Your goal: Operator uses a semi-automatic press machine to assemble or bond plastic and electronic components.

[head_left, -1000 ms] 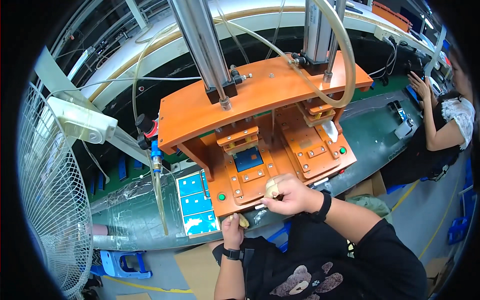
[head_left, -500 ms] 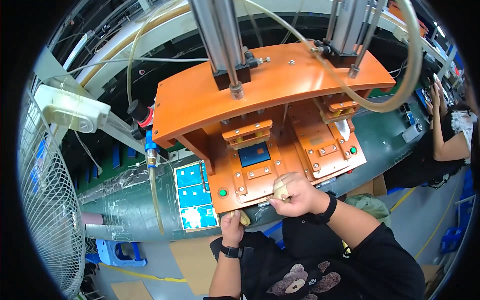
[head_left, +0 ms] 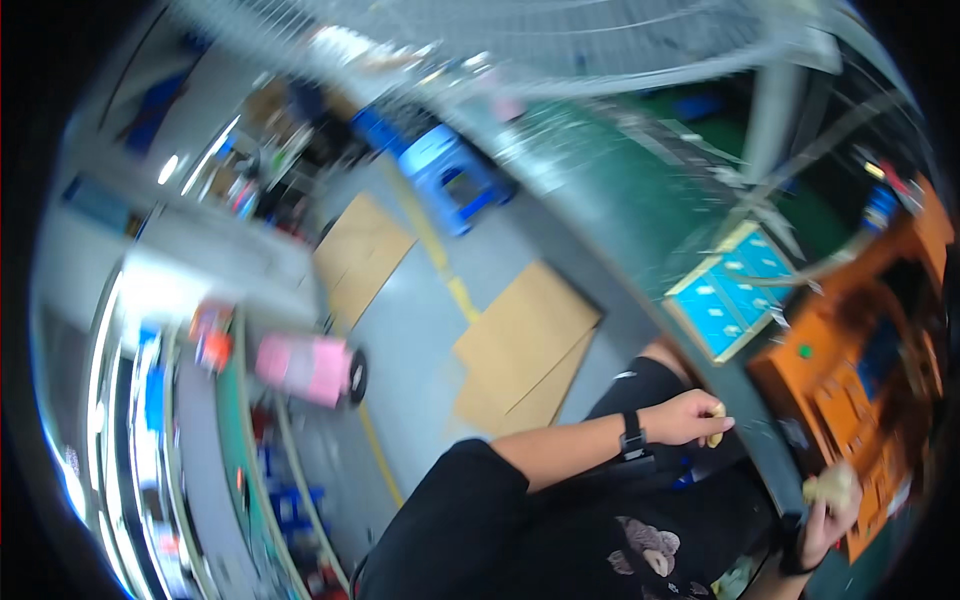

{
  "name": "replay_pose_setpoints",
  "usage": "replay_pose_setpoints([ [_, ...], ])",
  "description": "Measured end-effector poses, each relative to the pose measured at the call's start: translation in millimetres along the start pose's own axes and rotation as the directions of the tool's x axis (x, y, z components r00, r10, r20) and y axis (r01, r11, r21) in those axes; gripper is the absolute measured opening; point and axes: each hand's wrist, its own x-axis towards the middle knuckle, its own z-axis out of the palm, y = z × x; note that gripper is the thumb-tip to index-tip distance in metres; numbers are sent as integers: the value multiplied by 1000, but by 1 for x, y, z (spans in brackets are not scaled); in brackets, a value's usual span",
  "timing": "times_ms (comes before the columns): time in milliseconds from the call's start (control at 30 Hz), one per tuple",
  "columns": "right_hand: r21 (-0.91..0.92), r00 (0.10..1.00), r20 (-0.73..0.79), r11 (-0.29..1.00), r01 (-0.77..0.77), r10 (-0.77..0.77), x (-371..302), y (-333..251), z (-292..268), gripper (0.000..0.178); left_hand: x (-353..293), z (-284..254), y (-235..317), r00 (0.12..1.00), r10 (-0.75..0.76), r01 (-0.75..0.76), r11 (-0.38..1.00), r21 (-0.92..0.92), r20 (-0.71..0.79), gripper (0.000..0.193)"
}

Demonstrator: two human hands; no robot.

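Observation:
My left hand (head_left: pixel 688 418) is closed in front of my lap, near the bench edge. Beige material (head_left: pixel 716 426), perhaps finger coverings, shows at its fingertips; whether anything else is inside is hidden. My right hand (head_left: pixel 832 508), blurred at the lower right, has its fingers curled, with similar beige material on them. It is nearest to the front of the orange press (head_left: pixel 795 372), which is cut off by the right rim. A green button (head_left: pixel 806 351) sits on the press. Beside it on the bench lies a pale-edged sheet of blue panels (head_left: pixel 715 312), apart from both hands.
The green bench (head_left: pixel 610 215) runs diagonally, with a wire fan guard (head_left: pixel 640 70) across the top. On the floor are cardboard sheets (head_left: pixel 525 335), a blue stool (head_left: pixel 450 165) and a pink bin-like object (head_left: pixel 305 368). Shelving (head_left: pixel 225 470) stands at the left.
The view has swung sharply left, so the press has shifted to the right rim and the floor and shelving have come into sight. Both hands appear farther right in the picture, still closed.

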Motion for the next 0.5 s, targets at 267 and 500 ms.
replay_pose_setpoints([
  [267,253,542,649,520,-816,534,-101,52,125,8,-80,-18,-43,914,-134,1,945,-328,-383,16],
  [500,-34,134,668,209,-977,732,-131,115,150,11,-54,-20,-52,950,-151,55,942,-332,-272,15],
])
